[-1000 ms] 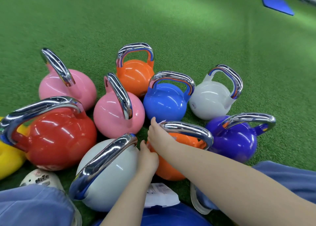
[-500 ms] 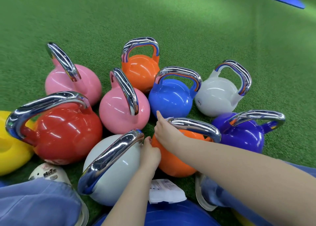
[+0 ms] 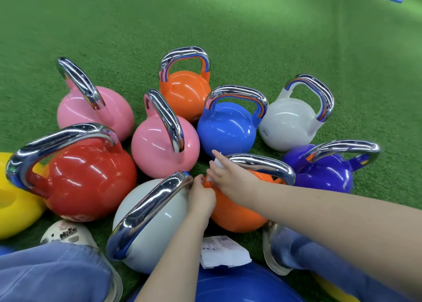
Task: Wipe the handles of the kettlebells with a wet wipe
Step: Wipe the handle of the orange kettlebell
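Note:
Several coloured kettlebells with chrome handles stand together on green turf. My right hand (image 3: 228,176) holds a white wet wipe (image 3: 217,162) against the left end of the chrome handle (image 3: 262,164) of the near orange kettlebell (image 3: 235,212). My left hand (image 3: 202,194) rests curled against that orange bell, right beside the handle (image 3: 148,210) of the near white kettlebell (image 3: 164,224). Its fingers are hidden, so what it grips cannot be made out.
Red (image 3: 91,178), two pink (image 3: 159,146), far orange (image 3: 185,94), blue (image 3: 226,128), white (image 3: 287,126) and purple (image 3: 319,174) kettlebells ring the hands. A white wipe packet (image 3: 223,251) lies near my knees. A yellow bell (image 3: 16,201) sits at the left edge.
The view has shifted slightly, with the kettlebells sitting a little further right. My right hand with the wipe has slid down the left end of the orange bell's handle.

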Action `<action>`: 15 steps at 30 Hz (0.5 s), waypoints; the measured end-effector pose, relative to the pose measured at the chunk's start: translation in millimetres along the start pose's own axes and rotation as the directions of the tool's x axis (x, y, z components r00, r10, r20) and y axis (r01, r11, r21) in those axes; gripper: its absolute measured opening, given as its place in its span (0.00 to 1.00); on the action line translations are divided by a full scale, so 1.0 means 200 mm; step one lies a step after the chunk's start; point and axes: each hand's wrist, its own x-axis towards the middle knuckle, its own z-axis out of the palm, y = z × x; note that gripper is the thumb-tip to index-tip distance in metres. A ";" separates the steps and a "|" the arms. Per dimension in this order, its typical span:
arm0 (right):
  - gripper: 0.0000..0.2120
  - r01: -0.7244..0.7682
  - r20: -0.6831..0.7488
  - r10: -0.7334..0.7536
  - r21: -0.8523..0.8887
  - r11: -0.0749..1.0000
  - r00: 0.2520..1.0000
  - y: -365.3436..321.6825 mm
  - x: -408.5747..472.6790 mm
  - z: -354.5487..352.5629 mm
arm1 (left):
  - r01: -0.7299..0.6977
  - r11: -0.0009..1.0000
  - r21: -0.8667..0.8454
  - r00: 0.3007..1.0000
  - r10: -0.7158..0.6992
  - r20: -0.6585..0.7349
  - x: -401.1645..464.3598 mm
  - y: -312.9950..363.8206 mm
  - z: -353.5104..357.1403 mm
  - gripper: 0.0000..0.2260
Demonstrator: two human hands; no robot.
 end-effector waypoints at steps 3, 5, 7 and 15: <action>0.23 -0.009 0.014 0.007 0.161 0.987 1.000 0.07 -0.13 -0.01 | -0.077 0.996 -0.050 0.997 0.078 0.023 -0.01 0.04 0.01 0.17; 0.26 -0.229 -0.016 0.242 0.268 0.936 0.970 0.07 -0.18 0.03 | -0.128 0.990 -0.055 0.991 0.130 0.042 -0.01 0.07 0.01 0.18; 0.25 -0.358 -0.044 0.399 0.363 0.860 0.916 0.02 -0.18 0.05 | -0.188 0.982 -0.029 0.981 0.189 0.035 -0.02 0.08 0.02 0.20; 0.25 -0.634 0.191 0.754 0.687 0.355 0.629 -0.10 -0.26 0.02 | -0.191 0.980 0.055 0.982 0.190 0.022 -0.07 0.14 0.03 0.27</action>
